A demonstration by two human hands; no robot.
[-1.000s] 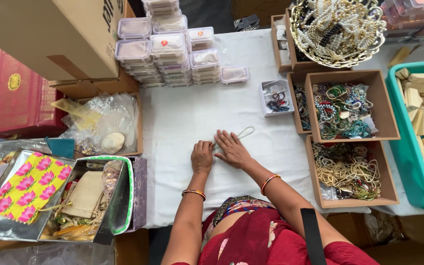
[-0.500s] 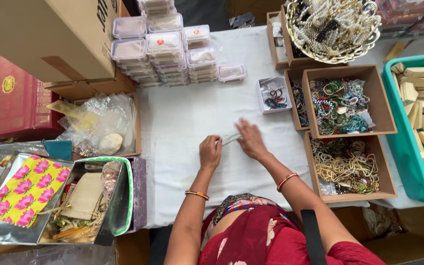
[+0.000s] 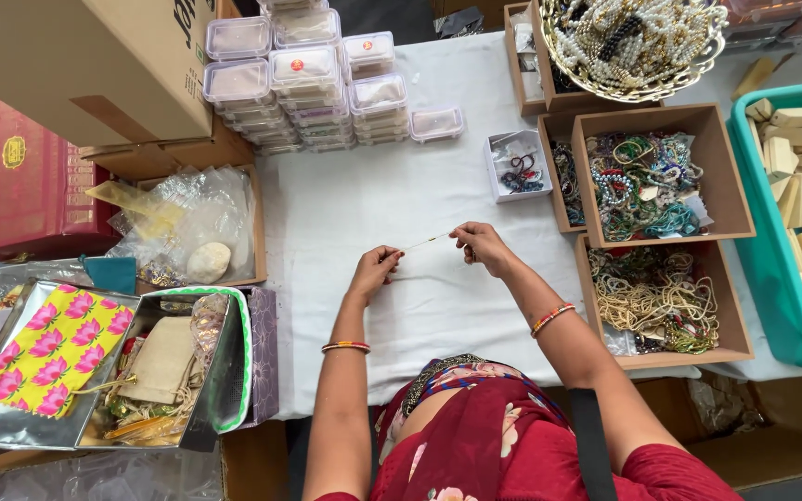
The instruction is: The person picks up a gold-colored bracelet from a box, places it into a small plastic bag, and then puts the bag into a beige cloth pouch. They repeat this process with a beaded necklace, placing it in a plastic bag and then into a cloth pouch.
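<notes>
A thin pale strand (image 3: 424, 242) is stretched taut between both hands, lifted just above the white cloth (image 3: 345, 213). The left hand (image 3: 373, 271) pinches its near end between thumb and fingertips, the other fingers curled in; the right hand (image 3: 482, 246) pinches the far end the same way, wrist raised a little. Whether the strand carries beads is too fine to tell.

Just beyond the right fingers sits a small white box (image 3: 517, 165) of dark trinkets, and further right a wooden tray of coloured bangles and beads (image 3: 656, 176), with a second tray of pale gold chains (image 3: 666, 301) nearer the body. Past the left fingers, stacks of clear plastic boxes (image 3: 313, 79) stand at the cloth's far edge; to the left lie a tray of crumpled plastic bags (image 3: 187, 223) and a silver foil box (image 3: 174, 371).

The likely trouble is in the pull — a strand this fine, held only at its tips, could slip from one pinch or snap if the hands draw apart too hard. If it does carry anything threaded, a freed end would let it slide off onto the cloth and scatter.
</notes>
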